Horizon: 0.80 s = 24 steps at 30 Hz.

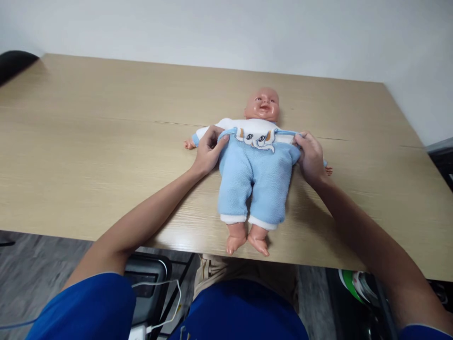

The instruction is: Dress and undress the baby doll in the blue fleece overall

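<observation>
A baby doll (264,106) lies on its back on the wooden table, head toward the wall and bare feet near the front edge. It wears a white top with blue cuffs. Light blue fleece overalls (235,177) with an elephant face on the bib cover its legs and belly. My left hand (211,150) pinches the blue-trimmed upper edge of the overalls on one side. On the opposite side, my right hand (311,156) grips the same edge, pulling it taut sideways. The doll's arms stick out beyond my hands.
The wooden table (106,141) reaches back to a white wall (226,33). Below its front edge are a black case (150,269) with a white cable (177,295) at left and a green-and-white round object (354,285) at right. A dark chair back (16,63) shows far left.
</observation>
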Each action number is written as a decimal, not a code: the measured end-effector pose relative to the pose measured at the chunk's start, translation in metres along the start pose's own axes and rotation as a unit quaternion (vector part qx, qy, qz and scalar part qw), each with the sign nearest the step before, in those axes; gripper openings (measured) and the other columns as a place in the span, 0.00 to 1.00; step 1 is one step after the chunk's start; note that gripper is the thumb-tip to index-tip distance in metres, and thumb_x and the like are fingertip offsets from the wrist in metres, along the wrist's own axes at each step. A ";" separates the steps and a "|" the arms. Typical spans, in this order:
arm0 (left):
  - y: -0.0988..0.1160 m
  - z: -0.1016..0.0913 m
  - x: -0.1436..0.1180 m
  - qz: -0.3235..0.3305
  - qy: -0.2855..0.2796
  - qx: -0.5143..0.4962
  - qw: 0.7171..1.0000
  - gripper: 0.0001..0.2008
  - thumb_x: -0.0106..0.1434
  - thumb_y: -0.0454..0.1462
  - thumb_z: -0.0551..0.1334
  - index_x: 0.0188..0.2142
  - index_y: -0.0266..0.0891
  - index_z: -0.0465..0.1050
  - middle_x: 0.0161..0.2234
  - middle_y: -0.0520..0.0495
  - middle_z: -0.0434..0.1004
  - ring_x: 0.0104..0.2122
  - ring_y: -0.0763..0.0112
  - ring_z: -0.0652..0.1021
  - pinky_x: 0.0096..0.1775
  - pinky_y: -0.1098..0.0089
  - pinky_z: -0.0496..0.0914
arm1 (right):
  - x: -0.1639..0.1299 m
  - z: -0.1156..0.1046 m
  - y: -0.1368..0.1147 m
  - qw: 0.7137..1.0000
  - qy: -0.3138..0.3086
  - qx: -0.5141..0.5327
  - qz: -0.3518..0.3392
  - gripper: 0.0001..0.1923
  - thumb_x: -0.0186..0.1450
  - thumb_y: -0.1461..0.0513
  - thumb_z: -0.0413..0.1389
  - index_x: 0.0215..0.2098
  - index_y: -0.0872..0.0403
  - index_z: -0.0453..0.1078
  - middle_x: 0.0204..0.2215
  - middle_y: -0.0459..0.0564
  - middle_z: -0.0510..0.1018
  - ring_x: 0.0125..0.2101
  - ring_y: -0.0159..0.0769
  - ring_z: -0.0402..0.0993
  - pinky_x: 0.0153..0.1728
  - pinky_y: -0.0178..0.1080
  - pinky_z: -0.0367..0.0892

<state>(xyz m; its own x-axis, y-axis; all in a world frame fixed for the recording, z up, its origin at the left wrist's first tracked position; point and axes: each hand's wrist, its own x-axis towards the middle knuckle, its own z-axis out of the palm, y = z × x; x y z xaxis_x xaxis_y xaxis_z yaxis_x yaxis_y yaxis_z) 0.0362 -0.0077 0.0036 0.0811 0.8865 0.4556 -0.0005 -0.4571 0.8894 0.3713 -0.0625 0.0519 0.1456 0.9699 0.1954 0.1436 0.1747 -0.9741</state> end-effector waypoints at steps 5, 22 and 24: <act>-0.001 -0.001 0.000 -0.008 0.012 -0.038 0.999 0.34 0.70 0.71 0.79 0.42 0.46 0.78 0.39 0.48 0.78 0.41 0.63 0.76 0.46 0.62 0.74 | 0.028 0.023 -0.028 0.998 0.011 -0.055 -0.040 0.27 0.77 0.36 0.66 0.36 0.44 0.68 0.30 0.44 0.68 0.32 0.41 0.63 0.36 0.45 0.66; 0.008 0.008 -0.017 0.081 0.114 0.050 0.989 0.23 0.86 0.61 0.69 0.52 0.45 0.77 0.46 0.45 0.83 0.43 0.64 0.82 0.48 0.61 0.79 | 0.154 0.217 -0.042 0.753 -0.511 -0.329 -0.251 0.15 0.65 0.65 0.77 0.34 0.45 0.76 0.37 0.46 0.85 0.45 0.49 0.83 0.53 0.47 0.72; 0.008 0.008 -0.018 0.106 0.117 0.058 0.986 0.20 0.87 0.58 0.69 0.52 0.45 0.77 0.45 0.46 0.83 0.42 0.65 0.81 0.47 0.61 0.78 | 0.147 0.216 -0.046 0.764 -0.488 -0.338 -0.251 0.16 0.67 0.66 0.77 0.34 0.46 0.75 0.35 0.45 0.84 0.44 0.46 0.81 0.52 0.46 0.71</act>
<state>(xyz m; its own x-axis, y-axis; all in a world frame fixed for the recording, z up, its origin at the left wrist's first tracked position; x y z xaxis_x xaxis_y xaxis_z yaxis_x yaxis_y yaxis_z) 0.0430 -0.0279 0.0025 -0.1403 0.7570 0.6381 0.1223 -0.6263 0.7699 0.1749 0.1086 0.1007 -0.8463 0.5321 0.0251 0.4633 0.7586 -0.4582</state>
